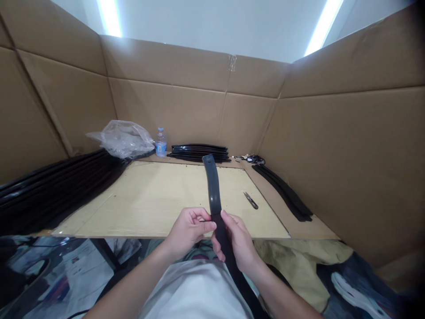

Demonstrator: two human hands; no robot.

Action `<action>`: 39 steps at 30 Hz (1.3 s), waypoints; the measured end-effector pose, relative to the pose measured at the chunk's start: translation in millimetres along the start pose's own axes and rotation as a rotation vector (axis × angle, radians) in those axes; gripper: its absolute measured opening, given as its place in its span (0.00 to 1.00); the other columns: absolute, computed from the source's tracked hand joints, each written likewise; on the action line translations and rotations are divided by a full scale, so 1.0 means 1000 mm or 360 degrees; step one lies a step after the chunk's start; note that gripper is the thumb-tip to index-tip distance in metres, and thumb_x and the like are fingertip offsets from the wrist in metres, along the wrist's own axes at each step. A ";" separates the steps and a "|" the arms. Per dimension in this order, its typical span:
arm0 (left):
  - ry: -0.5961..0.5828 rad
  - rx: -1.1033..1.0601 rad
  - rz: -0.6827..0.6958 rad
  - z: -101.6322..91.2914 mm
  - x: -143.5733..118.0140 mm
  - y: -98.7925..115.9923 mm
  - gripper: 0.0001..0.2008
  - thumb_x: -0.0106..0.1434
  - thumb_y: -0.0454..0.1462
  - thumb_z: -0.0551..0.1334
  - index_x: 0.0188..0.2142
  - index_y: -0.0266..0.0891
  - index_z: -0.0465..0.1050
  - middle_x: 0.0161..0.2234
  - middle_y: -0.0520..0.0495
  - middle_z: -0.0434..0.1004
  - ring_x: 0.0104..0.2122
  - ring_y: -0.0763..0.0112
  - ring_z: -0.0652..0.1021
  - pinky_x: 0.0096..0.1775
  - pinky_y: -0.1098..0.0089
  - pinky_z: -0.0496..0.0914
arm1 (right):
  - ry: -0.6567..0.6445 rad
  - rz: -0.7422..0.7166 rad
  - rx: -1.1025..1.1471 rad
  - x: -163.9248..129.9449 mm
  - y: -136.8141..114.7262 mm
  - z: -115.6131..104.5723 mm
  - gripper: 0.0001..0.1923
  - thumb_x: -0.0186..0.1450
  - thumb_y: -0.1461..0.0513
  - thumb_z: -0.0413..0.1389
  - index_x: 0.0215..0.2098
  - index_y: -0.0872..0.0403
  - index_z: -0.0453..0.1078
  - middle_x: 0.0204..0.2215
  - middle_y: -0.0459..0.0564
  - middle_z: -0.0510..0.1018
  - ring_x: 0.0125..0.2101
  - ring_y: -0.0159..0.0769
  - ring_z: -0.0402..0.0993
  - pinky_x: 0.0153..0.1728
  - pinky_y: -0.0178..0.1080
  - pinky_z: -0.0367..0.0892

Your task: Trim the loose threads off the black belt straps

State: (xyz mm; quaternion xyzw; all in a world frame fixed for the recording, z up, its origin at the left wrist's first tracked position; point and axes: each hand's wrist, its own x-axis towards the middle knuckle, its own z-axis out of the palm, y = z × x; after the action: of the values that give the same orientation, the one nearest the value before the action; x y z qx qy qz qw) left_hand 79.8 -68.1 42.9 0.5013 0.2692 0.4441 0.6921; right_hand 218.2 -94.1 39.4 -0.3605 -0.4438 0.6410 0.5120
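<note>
A long black strap point(214, 190) runs from my lap up over the table's front edge. Its upper end is smooth and glossy with a small round mark or hole near the tip; the lower part is matte, like fabric. My right hand point(239, 241) is closed around the matte part just below the join, thumb on the face and fingers behind. At the join, my left hand point(192, 228) pinches the strap's left edge between thumb and forefinger. Thread snips point(251, 200) lie on the board to the right of the strap.
A pale board point(159, 195) covers the table. Many black strips point(59, 186) are heaped at left, beside a clear plastic bag point(126, 137) and a water bottle point(161, 142). More straps are stacked point(199, 153) at the back and laid point(282, 190) at right. Cardboard walls point(172, 102) surround the table.
</note>
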 end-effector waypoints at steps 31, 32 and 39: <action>0.0316 0.0055 0.0185 -0.003 0.005 0.005 0.19 0.37 0.35 0.74 0.24 0.35 0.65 0.22 0.52 0.72 0.21 0.75 0.72 0.23 0.76 0.64 | -0.0226 -0.0191 0.0053 0.008 0.009 -0.011 0.14 0.58 0.57 0.62 0.39 0.57 0.70 0.23 0.44 0.70 0.19 0.25 0.63 0.20 0.31 0.61; 0.0320 0.0066 0.0180 -0.004 0.005 0.005 0.19 0.37 0.35 0.74 0.24 0.34 0.65 0.22 0.53 0.72 0.21 0.76 0.71 0.23 0.76 0.63 | -0.0222 -0.0186 0.0056 0.008 0.010 -0.012 0.13 0.58 0.57 0.62 0.37 0.57 0.70 0.22 0.43 0.69 0.19 0.25 0.63 0.19 0.31 0.62; 0.0139 0.0024 0.0049 -0.011 0.005 0.000 0.17 0.43 0.38 0.73 0.29 0.32 0.70 0.20 0.57 0.63 0.14 0.89 0.53 0.16 0.79 0.44 | -0.0229 -0.0183 0.0004 0.008 0.008 -0.014 0.12 0.56 0.59 0.63 0.32 0.56 0.67 0.21 0.41 0.71 0.13 0.24 0.65 0.14 0.29 0.63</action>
State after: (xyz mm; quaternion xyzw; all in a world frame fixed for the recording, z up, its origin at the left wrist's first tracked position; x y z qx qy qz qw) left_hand 73.1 -59.1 39.8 0.4908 0.2949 0.4741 0.6688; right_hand 226.6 -84.4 26.8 -0.2868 -0.4987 0.6354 0.5151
